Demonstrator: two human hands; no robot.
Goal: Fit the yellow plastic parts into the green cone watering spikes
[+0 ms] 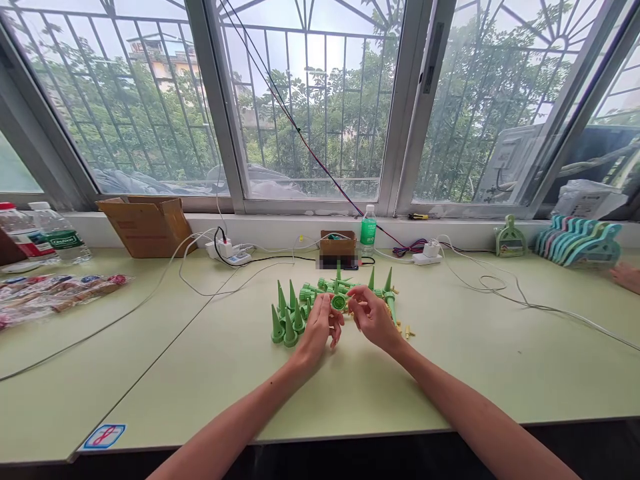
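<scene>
My left hand (pixel 320 327) is closed around a green plastic watering spike (pixel 339 303), whose round hollow end faces me. At the right rim of that end, the curled fingers of my right hand (pixel 373 317) are pinched together; what they hold is hidden. Left of my hands, several green spikes (pixel 290 331) stand upright on their wide caps, points up. Behind my hands lies a heap of more green spikes (pixel 310 290), partly covered by my fingers. Small yellow fittings (pixel 409 332) are scattered to the right of my right hand.
A small brown box (pixel 337 250) and a green-labelled bottle (pixel 369 230) stand at the back. White cables (pixel 500 283) cross the pale green table (pixel 500 373). Bagged items (pixel 60 293) lie left; small dustpans (pixel 580 240) stand right, near another person's hand (pixel 627 275).
</scene>
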